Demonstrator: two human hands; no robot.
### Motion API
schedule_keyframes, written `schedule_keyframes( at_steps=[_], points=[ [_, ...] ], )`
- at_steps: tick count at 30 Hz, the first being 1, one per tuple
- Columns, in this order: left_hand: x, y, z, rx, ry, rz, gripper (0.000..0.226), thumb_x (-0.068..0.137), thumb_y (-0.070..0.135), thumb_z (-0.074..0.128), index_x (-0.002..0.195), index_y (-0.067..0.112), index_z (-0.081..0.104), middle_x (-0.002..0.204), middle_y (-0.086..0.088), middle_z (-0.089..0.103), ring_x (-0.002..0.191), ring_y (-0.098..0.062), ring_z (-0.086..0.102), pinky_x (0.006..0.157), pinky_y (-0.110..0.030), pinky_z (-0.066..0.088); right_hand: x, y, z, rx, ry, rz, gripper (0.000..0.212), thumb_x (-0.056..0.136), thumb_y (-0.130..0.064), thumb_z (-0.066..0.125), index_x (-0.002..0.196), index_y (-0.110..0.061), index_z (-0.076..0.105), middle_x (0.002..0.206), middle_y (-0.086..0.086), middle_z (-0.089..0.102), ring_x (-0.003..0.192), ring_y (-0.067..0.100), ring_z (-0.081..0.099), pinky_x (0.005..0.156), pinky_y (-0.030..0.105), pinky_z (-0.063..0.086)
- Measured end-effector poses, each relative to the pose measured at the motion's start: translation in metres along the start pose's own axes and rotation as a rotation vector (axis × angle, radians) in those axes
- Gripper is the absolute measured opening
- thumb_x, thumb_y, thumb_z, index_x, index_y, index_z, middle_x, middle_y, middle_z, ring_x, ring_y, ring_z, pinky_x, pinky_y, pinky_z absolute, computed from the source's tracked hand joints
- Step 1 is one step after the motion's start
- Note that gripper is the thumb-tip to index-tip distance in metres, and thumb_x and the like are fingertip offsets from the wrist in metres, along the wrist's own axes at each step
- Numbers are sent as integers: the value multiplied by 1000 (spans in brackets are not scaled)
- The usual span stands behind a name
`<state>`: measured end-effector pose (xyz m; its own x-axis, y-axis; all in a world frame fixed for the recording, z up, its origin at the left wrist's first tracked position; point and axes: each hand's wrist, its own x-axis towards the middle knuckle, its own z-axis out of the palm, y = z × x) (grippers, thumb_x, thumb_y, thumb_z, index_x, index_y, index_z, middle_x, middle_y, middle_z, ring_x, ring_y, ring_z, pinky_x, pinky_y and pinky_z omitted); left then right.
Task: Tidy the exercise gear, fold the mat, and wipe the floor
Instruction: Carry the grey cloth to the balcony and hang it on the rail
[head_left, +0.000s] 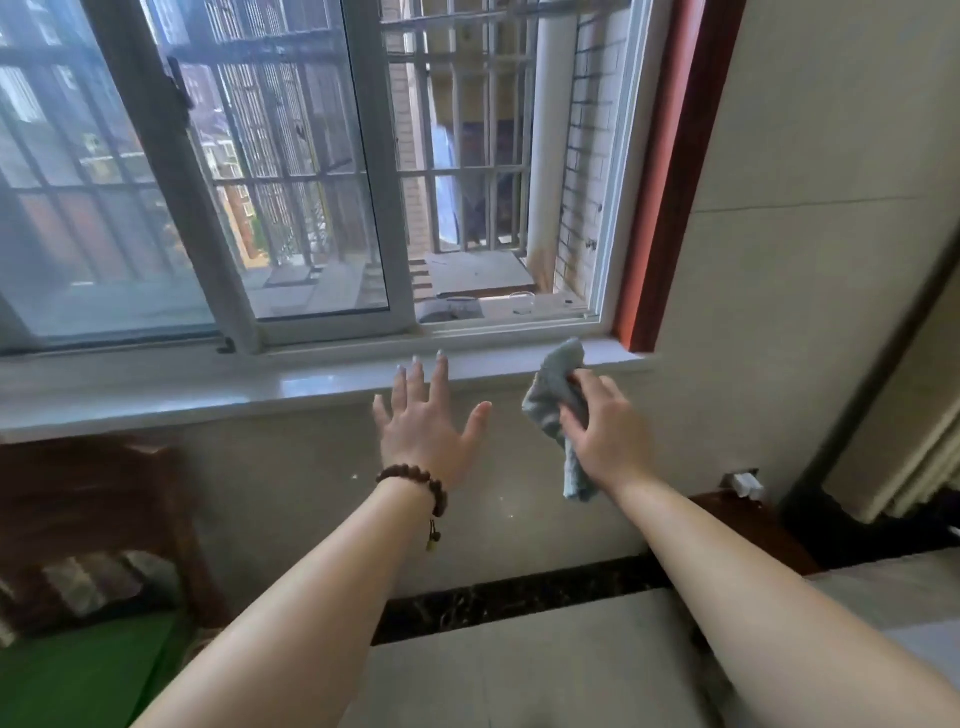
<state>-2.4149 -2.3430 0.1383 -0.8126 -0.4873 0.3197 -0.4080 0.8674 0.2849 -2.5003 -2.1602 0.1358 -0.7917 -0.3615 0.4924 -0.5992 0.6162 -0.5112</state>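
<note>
Cloth (553, 400) hangs lengthwise, top toward sill, gripped by right hand (602, 426); left hand (426, 421) spread, empty.

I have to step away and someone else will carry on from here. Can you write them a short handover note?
Left hand: open, fingers spread, reaching toward the windowsill, holding nothing.
Right hand: grip closed round the grey cloth, raised beside the sill.
Green mat: on the floor at lower left, by the wooden chair; only part shows, so folded or not is unclear.
Left: whether the floor has been wiped cannot be told; no other gear in view.
</note>
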Motion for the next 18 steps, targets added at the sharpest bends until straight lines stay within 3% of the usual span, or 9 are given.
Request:
schedule_keyframes(
  at_steps=[5, 9, 18],
  points=[
    [104, 16, 18, -20, 79, 47, 79, 91, 69, 26, 154, 30, -3, 163, -3, 3, 149, -21, -3, 120, -50, 2, 105, 30, 15, -31, 97, -76, 39, 87, -22, 61, 124, -13, 54, 119, 7, 60, 102, 29, 58, 79, 35, 47],
    [198, 38, 28, -31, 129, 62, 79, 91, 69, 25, 153, 31, -5, 163, -2, 0, 149, -20, -4, 120, -49, 3, 191, 57, 23, -60, 151, -105, 40, 89, -22, 60, 128, -13, 53, 122, 5, 60, 101, 27, 59, 75, 30, 44],
    [379, 73, 39, -59, 223, 127, 78, 91, 67, 28, 153, 31, -2, 162, -3, 6, 149, -23, 1, 120, -51, 6, 373, 80, 34, -117, 240, -192, 44, 89, -23, 61, 130, -14, 51, 122, 7, 60, 102, 25, 60, 81, 34, 51]
  ],
)
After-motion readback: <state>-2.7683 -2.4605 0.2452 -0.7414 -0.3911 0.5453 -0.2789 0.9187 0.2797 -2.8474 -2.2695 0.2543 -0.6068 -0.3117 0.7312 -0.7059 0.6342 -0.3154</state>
